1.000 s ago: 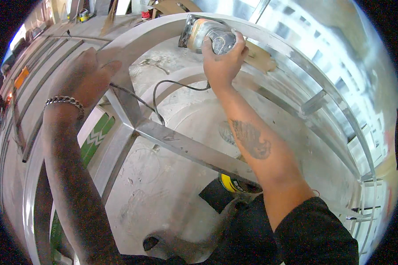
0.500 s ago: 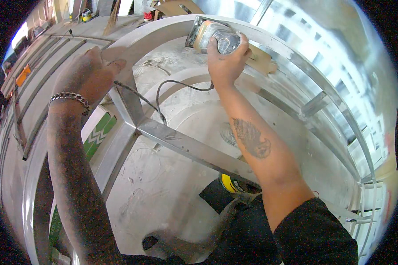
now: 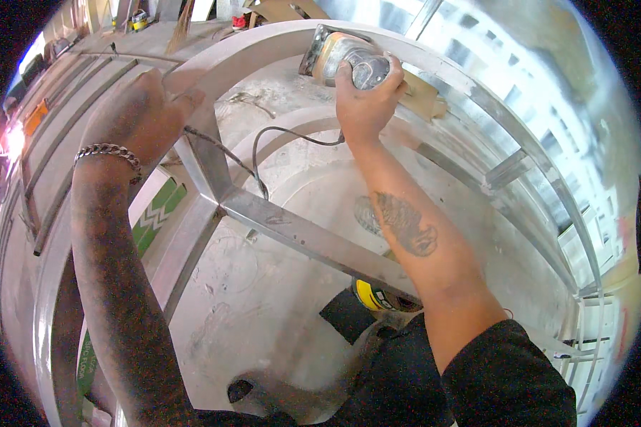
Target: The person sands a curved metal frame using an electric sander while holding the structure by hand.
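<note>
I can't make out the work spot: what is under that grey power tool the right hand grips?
The grey power tool rests on the curved silver metal frame. The right hand wraps its body; the contact spot beneath is hidden.

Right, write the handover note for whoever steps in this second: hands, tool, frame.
Right hand grips a corded power sander or grinder, pressed on the curved top rail of the metal frame.
Left hand rests on the same frame at its left upright, bracing it.
The power cord hangs down inside the frame, across the diagonal brace.
How much of the rail is finished cannot be told from this view.
</note>
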Demonstrator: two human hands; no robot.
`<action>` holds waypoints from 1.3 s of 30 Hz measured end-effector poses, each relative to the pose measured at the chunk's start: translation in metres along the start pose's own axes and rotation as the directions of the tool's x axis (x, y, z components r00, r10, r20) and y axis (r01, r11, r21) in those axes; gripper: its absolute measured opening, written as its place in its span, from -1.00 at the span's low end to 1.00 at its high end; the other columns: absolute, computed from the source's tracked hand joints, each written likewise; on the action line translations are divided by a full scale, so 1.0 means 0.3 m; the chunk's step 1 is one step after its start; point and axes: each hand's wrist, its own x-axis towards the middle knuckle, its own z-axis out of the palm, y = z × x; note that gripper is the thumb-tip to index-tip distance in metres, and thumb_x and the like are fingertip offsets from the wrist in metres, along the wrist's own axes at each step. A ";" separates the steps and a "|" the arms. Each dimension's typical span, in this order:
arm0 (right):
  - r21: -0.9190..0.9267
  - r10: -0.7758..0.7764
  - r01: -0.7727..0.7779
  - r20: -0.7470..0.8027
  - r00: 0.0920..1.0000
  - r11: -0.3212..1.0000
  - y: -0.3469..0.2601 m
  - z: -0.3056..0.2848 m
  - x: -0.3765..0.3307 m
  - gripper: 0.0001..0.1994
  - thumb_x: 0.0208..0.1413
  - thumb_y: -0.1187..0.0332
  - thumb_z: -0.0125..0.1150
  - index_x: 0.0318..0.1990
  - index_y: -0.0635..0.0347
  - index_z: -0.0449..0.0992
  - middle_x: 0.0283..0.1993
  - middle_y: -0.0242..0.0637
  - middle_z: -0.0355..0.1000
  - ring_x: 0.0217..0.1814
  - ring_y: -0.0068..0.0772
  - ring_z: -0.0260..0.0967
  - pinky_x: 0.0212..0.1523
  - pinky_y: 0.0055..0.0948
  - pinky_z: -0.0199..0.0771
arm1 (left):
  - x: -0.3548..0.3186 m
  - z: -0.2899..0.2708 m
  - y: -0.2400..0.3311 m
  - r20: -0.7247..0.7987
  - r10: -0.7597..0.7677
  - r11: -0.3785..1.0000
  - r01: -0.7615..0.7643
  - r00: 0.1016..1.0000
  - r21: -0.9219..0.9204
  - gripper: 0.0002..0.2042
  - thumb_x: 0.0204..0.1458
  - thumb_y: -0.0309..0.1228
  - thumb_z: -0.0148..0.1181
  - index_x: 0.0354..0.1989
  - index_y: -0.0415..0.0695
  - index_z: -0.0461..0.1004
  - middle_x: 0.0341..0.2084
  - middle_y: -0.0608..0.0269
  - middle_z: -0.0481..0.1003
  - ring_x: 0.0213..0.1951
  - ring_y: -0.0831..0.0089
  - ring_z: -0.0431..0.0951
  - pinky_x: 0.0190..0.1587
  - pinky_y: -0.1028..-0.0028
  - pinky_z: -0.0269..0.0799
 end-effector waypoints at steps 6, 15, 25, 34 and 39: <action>-0.012 0.052 -0.051 0.045 0.998 0.999 -0.003 -0.008 -0.003 -0.18 -0.05 0.16 0.55 0.33 0.19 0.23 0.15 0.17 0.23 0.18 0.21 0.32 0.09 0.04 0.48 | 0.009 0.036 -0.026 -0.255 0.269 0.943 -0.201 0.929 0.264 -0.40 0.24 0.04 0.17 -0.08 -0.46 0.55 -0.17 -0.35 0.60 -0.03 -0.11 0.65 0.07 0.06 0.53; 0.008 0.060 -0.060 0.008 0.998 0.998 -0.014 -0.004 0.016 -0.20 -0.08 0.20 0.55 0.30 0.20 0.25 0.11 0.17 0.29 0.14 0.22 0.32 0.10 0.05 0.46 | -0.015 0.022 -0.018 -0.216 0.386 0.887 -0.297 0.897 0.355 -0.37 0.26 0.08 0.13 -0.06 -0.46 0.52 -0.14 -0.38 0.58 0.01 -0.13 0.63 0.08 0.05 0.53; 0.079 -0.097 0.092 0.058 0.994 0.993 -0.058 -0.009 0.006 -0.21 -0.11 0.19 0.57 0.27 0.19 0.27 0.08 0.11 0.34 0.14 0.22 0.32 0.11 0.04 0.46 | -0.037 0.000 0.024 -0.277 0.110 0.993 -0.092 0.955 0.076 -0.35 0.23 0.09 0.16 -0.03 -0.47 0.52 -0.08 -0.40 0.57 0.05 -0.17 0.61 0.14 0.05 0.49; 0.190 -0.157 0.140 0.075 0.985 0.972 -0.093 -0.019 -0.007 -0.26 -0.11 0.19 0.55 0.23 0.22 0.32 0.05 0.11 0.37 0.10 0.17 0.34 0.06 0.04 0.46 | -0.019 0.004 0.011 -0.235 0.322 0.926 -0.253 0.917 0.281 -0.38 0.22 0.08 0.17 -0.04 -0.42 0.57 -0.11 -0.37 0.59 -0.01 -0.14 0.64 0.08 0.07 0.54; 0.224 -0.180 0.157 0.088 0.980 0.962 -0.100 -0.020 -0.015 -0.25 -0.12 0.17 0.55 0.23 0.22 0.33 0.04 0.10 0.39 0.08 0.15 0.35 0.06 0.03 0.45 | -0.013 -0.023 0.031 -0.068 0.004 0.994 0.003 0.998 0.108 -0.50 0.31 0.03 0.08 0.20 -0.11 0.47 0.11 -0.20 0.50 0.23 -0.04 0.49 0.28 0.04 0.39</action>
